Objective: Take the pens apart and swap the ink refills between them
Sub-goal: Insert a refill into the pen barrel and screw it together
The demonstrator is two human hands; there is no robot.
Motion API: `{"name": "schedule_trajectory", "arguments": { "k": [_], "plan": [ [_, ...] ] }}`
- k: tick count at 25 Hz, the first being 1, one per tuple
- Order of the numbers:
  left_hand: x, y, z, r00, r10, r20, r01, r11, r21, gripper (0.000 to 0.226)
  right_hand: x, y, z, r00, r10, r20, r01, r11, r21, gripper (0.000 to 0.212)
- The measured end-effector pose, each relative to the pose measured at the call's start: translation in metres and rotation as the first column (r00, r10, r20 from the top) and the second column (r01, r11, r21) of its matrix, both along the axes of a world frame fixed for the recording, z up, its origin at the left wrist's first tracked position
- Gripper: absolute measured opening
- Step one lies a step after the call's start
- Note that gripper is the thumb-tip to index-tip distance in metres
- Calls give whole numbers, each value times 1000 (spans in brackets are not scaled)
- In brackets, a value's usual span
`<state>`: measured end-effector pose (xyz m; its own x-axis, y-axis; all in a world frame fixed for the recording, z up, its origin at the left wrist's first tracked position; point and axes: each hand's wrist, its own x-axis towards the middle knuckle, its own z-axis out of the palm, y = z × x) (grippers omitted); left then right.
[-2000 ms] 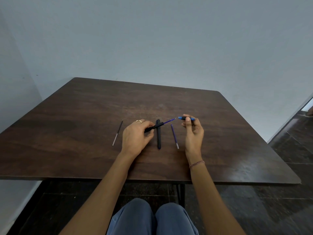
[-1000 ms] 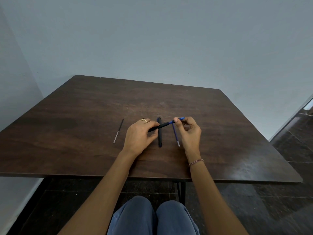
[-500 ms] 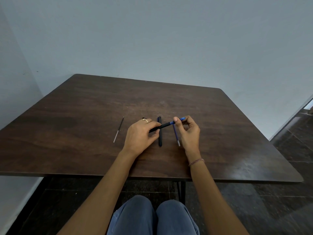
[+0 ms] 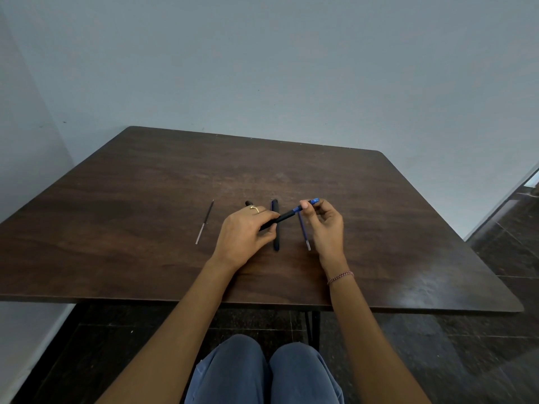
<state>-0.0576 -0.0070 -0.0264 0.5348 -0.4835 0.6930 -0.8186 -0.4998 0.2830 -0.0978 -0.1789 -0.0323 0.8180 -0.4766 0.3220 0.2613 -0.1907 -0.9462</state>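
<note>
Dark wooden table (image 4: 116,228) spreads above the person's knees (image 4: 262,371) in blue trousers. Over its near half the left hand (image 4: 242,237) curls round a black pen (image 4: 281,219), held slanted above the surface, while the right hand (image 4: 326,225) pinches the blue tip (image 4: 313,202) at that pen's far end. Between the hands a second pen (image 4: 276,240) lies flat, with a blue refill (image 4: 303,228) just right of it. Well to the left lies a black refill (image 4: 205,222). Behind stands a grey-blue wall (image 4: 262,68).

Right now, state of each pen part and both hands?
left hand, gripping black barrel
right hand, pinching blue tip piece at barrel's end
second pen, lying on table
blue refill, loose on table
dark refill, loose on table
</note>
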Motion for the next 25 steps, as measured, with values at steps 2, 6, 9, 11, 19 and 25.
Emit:
{"name": "schedule_trajectory", "arguments": {
  "k": [2, 6, 9, 11, 19, 25],
  "plan": [
    [0, 0, 0, 1000, 9, 5, -9, 1000, -9, 20, 0, 0, 0, 999, 53, -2, -53, 998, 32, 6],
    [-1, 0, -1, 999, 38, 28, -38, 999, 1, 20, -1, 0, -1, 994, 110, 8, -110, 992, 66, 9],
    [1, 0, -2, 998, 54, 43, -54, 999, -2, 20, -1, 1, 0, 996, 88, -1, -88, 994, 69, 6],
    [1, 0, -2, 997, 60, 53, -60, 998, -8, 20, -1, 0, 0, 998, 60, -14, -60, 997, 50, 4],
    [2, -1, -3, 996, 68, 53, -68, 998, 9, 21, -4, 4, 2, 990, 135, 40, -138, 987, 81, 7],
    [0, -3, -2, 998, 59, 16, -59, 998, -7, 20, -3, 3, 4, 965, 227, 131, -250, 946, 207, 31]
  ]
}}
